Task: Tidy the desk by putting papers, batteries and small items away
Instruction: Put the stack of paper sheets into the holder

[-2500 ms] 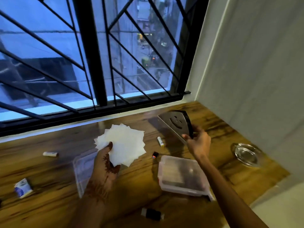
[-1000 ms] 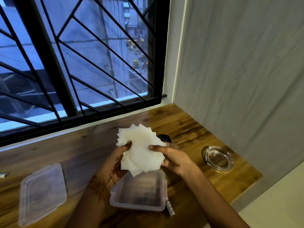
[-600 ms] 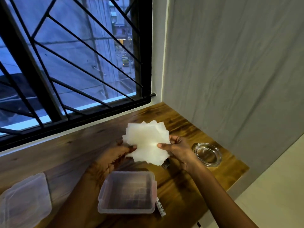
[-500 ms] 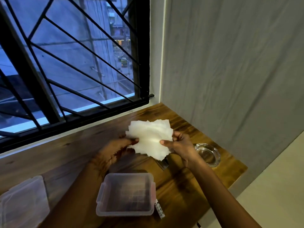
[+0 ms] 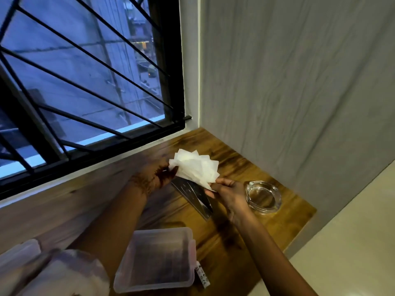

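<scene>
Nearest on the tabletop (image 5: 224,248) sits the open plastic box (image 5: 158,258), contents murky. Beyond it, my left hand (image 5: 162,175) and right hand (image 5: 227,190) each pinch the fanned papers (image 5: 195,168) (half-hiding a dark metal holder (image 5: 195,196)).

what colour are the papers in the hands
White, a fanned stack of papers held by both hands; the head view shows it.

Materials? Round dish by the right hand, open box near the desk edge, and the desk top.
Round dish: clear glass, likely; thick glinting rim. Open box: translucent frosted plastic, desk showing through. Desk top: glossy wood grain, possibly laminate.
</scene>
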Tool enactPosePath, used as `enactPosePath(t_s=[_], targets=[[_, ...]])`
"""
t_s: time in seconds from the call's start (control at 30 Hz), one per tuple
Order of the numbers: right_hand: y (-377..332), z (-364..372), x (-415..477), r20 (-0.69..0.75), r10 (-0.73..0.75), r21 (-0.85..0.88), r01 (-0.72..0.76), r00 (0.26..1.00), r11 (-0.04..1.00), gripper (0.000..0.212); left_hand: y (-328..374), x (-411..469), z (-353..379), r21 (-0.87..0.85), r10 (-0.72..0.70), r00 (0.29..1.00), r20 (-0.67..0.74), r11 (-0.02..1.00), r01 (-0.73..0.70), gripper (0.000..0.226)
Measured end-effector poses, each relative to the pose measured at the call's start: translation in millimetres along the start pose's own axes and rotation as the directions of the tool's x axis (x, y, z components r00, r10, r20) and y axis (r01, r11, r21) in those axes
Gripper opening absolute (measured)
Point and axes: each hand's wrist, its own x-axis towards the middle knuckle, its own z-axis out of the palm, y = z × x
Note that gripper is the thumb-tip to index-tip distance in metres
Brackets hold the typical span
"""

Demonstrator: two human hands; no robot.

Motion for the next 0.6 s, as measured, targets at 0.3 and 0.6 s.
enactPosePath(t_s=[0.3, 0.6], targets=[[26.8, -2.6, -1.1, -0.012, -0.072, -0.346, 0.063, 0.997, 0.936, 0.027, -4.9, 5.1, 11.9, -0.019, -0.008, 0.999, 0.052, 1.000, 0.009, 0.013], [44.6, 1.2, 5.4, 0.035, -0.320, -0.646, 0.266, 0.947, 0.715, 0.035, -0.7, 6.9, 23.0, 0.023, -0.021, 1.000, 0.011, 1.000, 0.021, 0.013]])
